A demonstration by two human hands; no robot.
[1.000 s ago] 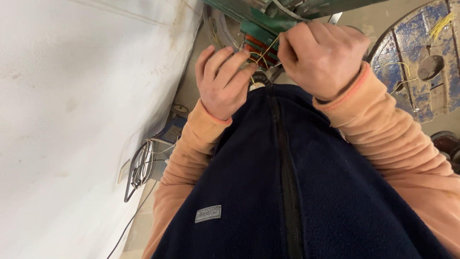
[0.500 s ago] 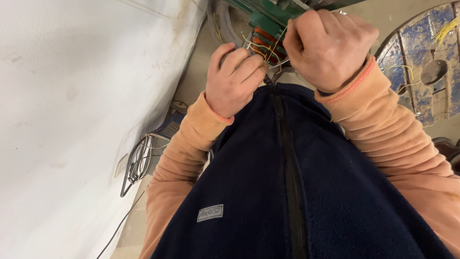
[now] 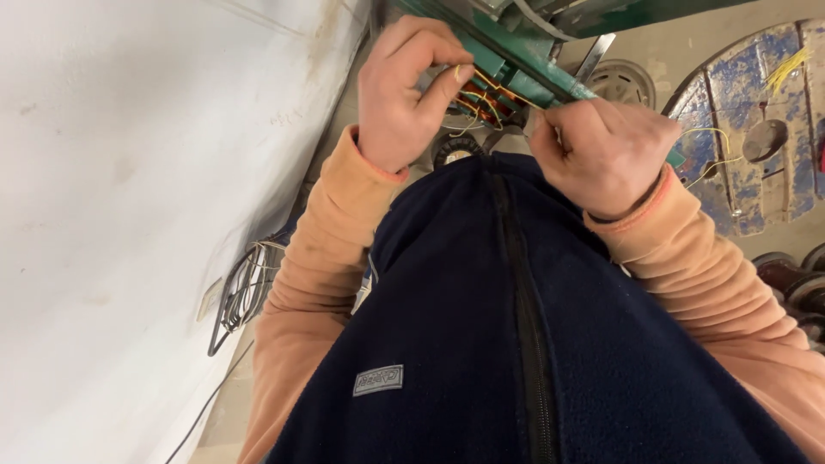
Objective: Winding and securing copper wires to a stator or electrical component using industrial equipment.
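- Two hands at wires [image 3: 485, 94] beside green bar [image 3: 524, 64].
- Left hand [image 3: 404, 94] pinching one wire.
- Right hand [image 3: 606, 150] clenched around wire end.

A workshop: a green metal frame [image 3: 516, 51] strung with thin wires [image 3: 481, 94], a paint-scuffed blue round disc [image 3: 756, 129], coiled cables [image 3: 245, 288] along a white wall [image 3: 129, 172].

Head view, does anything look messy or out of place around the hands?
Loose yellow wire offcuts lie scattered on the worn blue disc, and a cable bundle droops by the white wall. Both hands, left and right, pinch thin wires.
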